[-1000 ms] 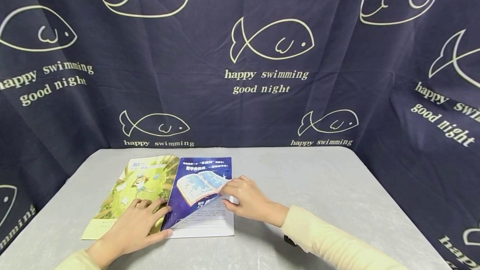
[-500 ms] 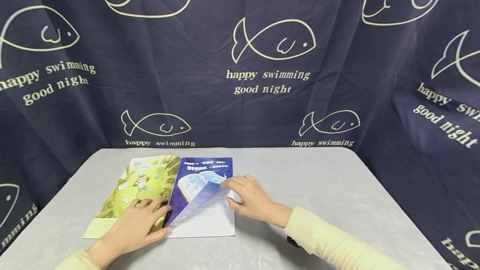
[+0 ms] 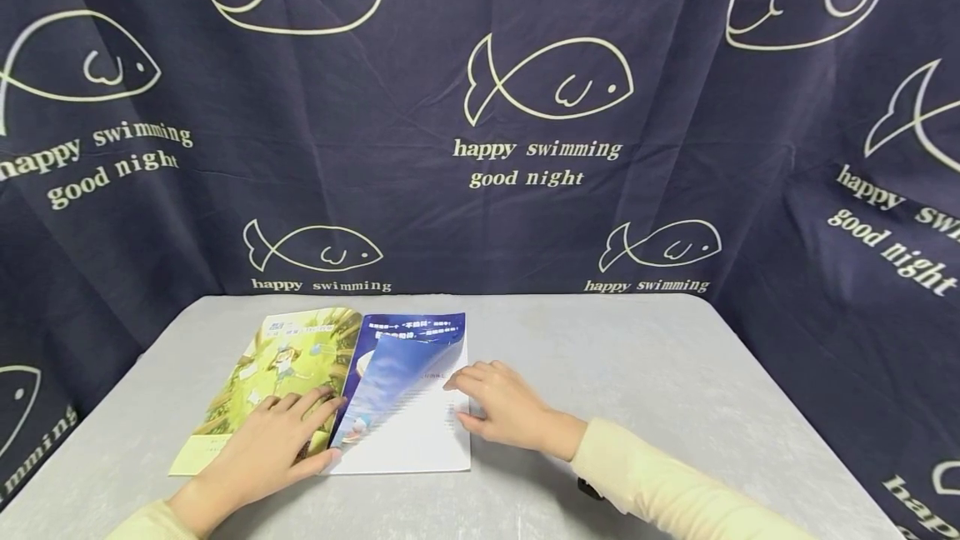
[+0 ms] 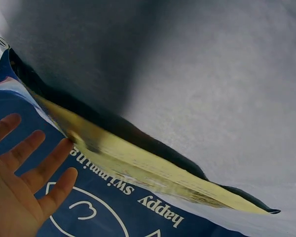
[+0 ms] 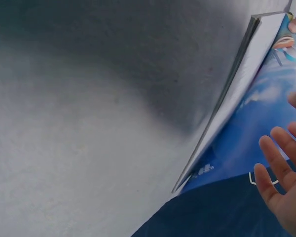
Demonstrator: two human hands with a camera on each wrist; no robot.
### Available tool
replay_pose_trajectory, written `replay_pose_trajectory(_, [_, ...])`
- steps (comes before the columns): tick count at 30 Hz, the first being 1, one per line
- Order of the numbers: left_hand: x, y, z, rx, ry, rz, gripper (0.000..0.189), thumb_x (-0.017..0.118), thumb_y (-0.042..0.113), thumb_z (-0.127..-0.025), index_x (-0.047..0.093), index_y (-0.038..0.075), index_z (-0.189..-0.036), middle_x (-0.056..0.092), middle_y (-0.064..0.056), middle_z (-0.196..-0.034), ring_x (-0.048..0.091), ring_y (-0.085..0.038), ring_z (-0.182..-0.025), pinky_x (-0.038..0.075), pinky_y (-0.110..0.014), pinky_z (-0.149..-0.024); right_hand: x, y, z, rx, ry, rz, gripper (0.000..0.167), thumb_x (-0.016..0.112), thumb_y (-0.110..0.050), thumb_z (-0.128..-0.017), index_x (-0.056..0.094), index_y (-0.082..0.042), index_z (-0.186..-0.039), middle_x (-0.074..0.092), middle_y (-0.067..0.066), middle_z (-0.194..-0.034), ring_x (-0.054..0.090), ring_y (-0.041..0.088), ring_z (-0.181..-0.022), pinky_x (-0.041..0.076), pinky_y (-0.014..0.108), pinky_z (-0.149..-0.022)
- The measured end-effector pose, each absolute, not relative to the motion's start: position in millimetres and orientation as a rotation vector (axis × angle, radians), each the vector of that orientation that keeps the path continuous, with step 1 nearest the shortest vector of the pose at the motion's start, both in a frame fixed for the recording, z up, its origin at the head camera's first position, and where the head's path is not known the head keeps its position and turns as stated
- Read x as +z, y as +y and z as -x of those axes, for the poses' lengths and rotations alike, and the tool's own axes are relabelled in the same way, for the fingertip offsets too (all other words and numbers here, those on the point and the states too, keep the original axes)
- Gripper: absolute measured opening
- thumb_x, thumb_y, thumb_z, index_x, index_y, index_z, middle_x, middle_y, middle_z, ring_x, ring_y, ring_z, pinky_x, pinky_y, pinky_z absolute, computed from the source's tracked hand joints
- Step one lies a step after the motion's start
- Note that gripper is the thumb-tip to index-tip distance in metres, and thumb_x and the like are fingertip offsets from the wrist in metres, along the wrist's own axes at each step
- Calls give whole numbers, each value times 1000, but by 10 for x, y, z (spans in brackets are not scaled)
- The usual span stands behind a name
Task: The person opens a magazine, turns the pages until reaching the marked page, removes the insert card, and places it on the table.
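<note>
An open picture magazine (image 3: 397, 452) lies on the grey table, its left page (image 3: 255, 365) yellow-green with a cartoon child. On the right side, a dark blue leaf (image 3: 375, 390) is curled up from its lower right corner. Its cloudy blue back shows, and a white text page (image 3: 427, 432) lies beneath. My left hand (image 3: 266, 444) rests on the left page by the fold, fingers extended. At the magazine's right edge, my right hand (image 3: 506, 411) has its fingertips over the white page. Its fingers and thumb stand apart in the right wrist view, beside the blue leaf (image 5: 256, 113).
The grey table (image 3: 637, 382) extends right of the magazine and in front of it. A dark blue curtain (image 3: 420, 190) with white fish drawings and lettering hangs behind and at both sides. Something small and black (image 3: 589, 488) shows beneath the right cuff.
The leaf's lower corner, at the right fingertips a second ago, has swung up and left, uncovering more of the white page. My right hand has dropped slightly; the left stays nearly still.
</note>
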State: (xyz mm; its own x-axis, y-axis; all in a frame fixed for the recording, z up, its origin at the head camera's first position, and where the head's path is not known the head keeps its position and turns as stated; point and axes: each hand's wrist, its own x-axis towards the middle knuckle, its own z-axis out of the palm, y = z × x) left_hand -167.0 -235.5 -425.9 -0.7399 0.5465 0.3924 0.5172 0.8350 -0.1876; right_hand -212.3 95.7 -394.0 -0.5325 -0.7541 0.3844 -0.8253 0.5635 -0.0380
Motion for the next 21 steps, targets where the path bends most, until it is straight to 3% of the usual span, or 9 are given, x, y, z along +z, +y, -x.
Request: replay_pose_trajectory(21, [-4233, -2400, 1681, 41, -2443, 779, 87, 61, 61, -71, 39, 8, -137, 44, -12, -136, 47, -33, -113, 40, -49, -86, -4082, 954, 2060, 178, -2625, -1391, 36, 66, -38, -78, 60, -18, -108, 63, -7, -106, 55, 8, -96, 39, 22, -77])
